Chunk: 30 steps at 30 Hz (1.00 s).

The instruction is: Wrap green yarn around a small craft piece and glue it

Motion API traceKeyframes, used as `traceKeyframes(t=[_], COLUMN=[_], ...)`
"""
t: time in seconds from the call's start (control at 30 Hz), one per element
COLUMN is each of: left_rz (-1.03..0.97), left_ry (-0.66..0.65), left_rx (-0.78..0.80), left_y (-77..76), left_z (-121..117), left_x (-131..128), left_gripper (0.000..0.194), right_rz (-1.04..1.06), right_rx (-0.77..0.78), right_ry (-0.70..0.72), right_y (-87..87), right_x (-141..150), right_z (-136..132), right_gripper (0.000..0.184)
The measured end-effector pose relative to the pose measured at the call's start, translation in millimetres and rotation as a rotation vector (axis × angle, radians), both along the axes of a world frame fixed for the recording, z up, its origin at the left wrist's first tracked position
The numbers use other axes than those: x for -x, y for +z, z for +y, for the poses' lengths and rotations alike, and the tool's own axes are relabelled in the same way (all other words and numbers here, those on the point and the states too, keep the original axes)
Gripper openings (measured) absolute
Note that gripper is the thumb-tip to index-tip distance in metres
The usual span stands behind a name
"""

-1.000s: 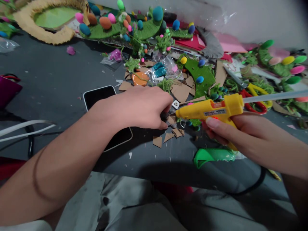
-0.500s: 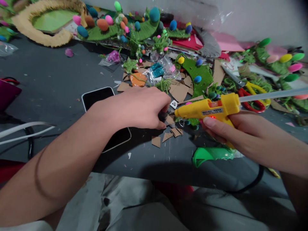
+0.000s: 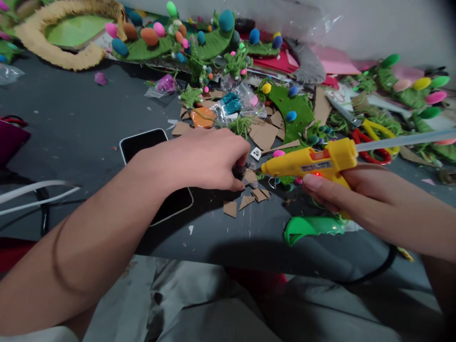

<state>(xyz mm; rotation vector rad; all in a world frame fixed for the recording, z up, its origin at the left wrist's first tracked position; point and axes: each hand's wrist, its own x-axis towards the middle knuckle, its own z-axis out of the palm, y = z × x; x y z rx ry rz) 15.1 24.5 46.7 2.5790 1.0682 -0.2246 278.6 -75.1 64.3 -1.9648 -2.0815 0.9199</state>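
My right hand (image 3: 359,194) is wrapped round the handle of a yellow hot glue gun (image 3: 302,161). A clear glue stick (image 3: 402,141) sticks out of the gun's back, and a red light glows near my thumb. The nozzle points left, a short gap from my left hand (image 3: 213,156). There, my curled fingers pinch a small dark piece (image 3: 238,171), mostly hidden, so I cannot make out its kind. Small cardboard scraps (image 3: 251,176) lie beside and below the fingertips. Partly under my left forearm rests a phone (image 3: 142,142) with a dark screen.
A green cutter (image 3: 313,230) lies below the glue gun. Scissors (image 3: 372,137) with red and yellow handles sit behind it. Green decorated pieces with coloured balls (image 3: 149,37) crowd the back of the grey table (image 3: 71,109). A tan ring (image 3: 64,54) lies at back left.
The glue gun's nozzle has drawn slightly right, away from the dark piece. My left hand has hardly moved, and the view has shifted a little.
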Motion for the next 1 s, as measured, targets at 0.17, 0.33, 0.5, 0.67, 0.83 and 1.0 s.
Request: traceKeyframes(t=[0.17, 0.33, 0.5, 0.67, 0.83, 1.0], left_rz=[0.014, 0.002, 0.006, 0.007, 0.013, 0.015], left_ry=[-0.004, -0.007, 0.002, 0.003, 0.011, 0.008], left_rx=[0.023, 0.030, 0.039, 0.049, 0.062, 0.049], left_y=[2.8, 3.5, 3.6, 2.3, 2.7, 3.4], left_z=[-0.1, -0.6, -0.6, 0.1, 0.5, 0.6], left_x=[-0.3, 0.3, 0.4, 0.9, 1.6, 0.7], left_gripper=[0.037, 0.036, 0.037, 0.037, 0.038, 0.037], right_rz=[-0.016, -0.006, 0.004, -0.043, -0.090, -0.143], right_rx=[0.010, -0.043, -0.056, -0.067, -0.090, -0.052], right_ry=[-0.002, 0.028, 0.045, 0.050, 0.044, 0.013], right_y=[0.3, -0.5, -0.5, -0.2, -0.6, -1.4], right_x=[-2.3, -4.4, -6.7, -7.1, -5.1, -5.1], right_z=[-1.1, -0.9, -1.1, -3.2, -4.4, -6.6], right_gripper=[0.074, 0.072, 0.070, 0.074, 0.079, 0.081])
